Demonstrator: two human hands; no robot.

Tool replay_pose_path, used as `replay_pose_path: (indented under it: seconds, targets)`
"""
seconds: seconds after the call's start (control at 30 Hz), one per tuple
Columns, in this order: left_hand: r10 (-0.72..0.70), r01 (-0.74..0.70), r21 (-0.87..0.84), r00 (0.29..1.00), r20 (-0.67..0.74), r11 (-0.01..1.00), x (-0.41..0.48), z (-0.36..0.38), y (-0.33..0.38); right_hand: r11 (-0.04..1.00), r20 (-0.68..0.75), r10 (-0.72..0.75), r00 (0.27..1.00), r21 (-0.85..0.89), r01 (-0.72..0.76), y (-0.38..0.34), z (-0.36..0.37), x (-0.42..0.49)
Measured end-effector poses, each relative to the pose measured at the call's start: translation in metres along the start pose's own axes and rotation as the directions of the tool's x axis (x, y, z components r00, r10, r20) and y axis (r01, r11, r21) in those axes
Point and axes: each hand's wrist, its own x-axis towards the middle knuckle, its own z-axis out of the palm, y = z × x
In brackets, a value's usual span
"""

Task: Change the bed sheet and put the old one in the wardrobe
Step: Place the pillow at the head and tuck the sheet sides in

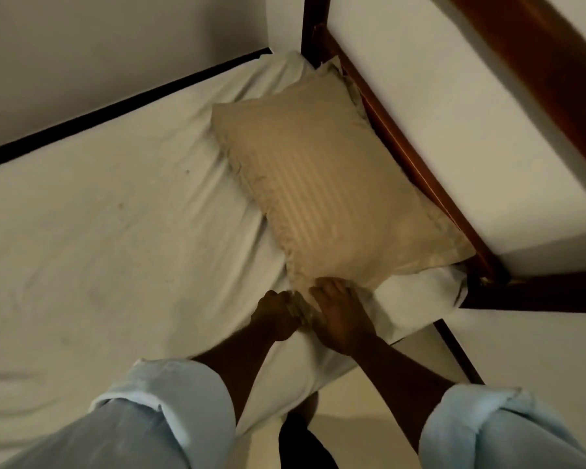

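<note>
Sleeves [170,394], hands [278,316] gripping pillow [325,184], creased (white) sheet [115,214]

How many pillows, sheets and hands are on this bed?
Tan striped pillow: 1
White sheet: 1
Hands: 2 (left hand, right hand, both at the pillow's near edge)
Total: 4
</note>
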Motion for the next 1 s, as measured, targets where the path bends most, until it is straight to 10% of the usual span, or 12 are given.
replay_pose_path:
  seconds: [0.3, 0.57, 1.0]
  targets:
    - [0.185, -0.2, 0.401, 0.98, 0.075, 0.894, -0.05, 0.089, -0.095, 0.993, 0.255, -0.115, 0.96, 0.035, 0.11, -0.044, 0.087, -0.068]
    - [0.294, -0.217, 0.522, 0.953, -0.069, 0.825, -0.074, 0.145, -0.123, 0.999, -0.008, 0.033, 0.999, 0.002, -0.033, -0.073, 0.15, -0.107]
    - [0.32, -0.318, 0.166, 0.947, 0.017, 0.933, -0.067, 0.168, -0.136, 0.99, -0.077, -0.004, 0.997, -0.144, -0.007, -0.051, 0.157, -0.117]
